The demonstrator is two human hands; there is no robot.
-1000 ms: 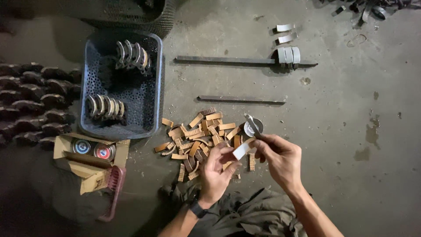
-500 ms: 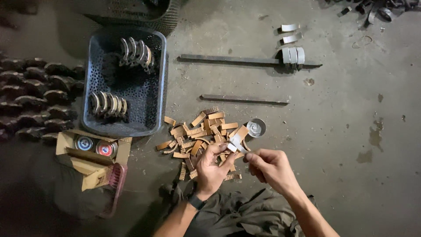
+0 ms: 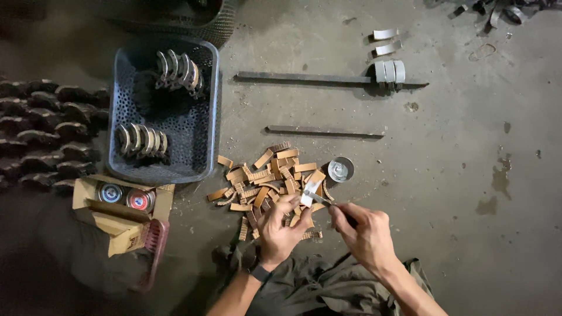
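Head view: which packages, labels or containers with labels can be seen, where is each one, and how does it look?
Cardboard box: lower left, below the basket; tan, flaps open, partly torn.
Two round tins: inside that box; one lid bluish, one red, with circular labels.
Small open tin: floor, right of the brown strips; round, silver-grey.
No signs or screens.

Strip pile (image 3: 266, 175) lies right of basket (image 3: 164, 111), left of tin (image 3: 341, 169).

Single head view, steep downward onto concrete floor (image 3: 468, 234) (moderately close).
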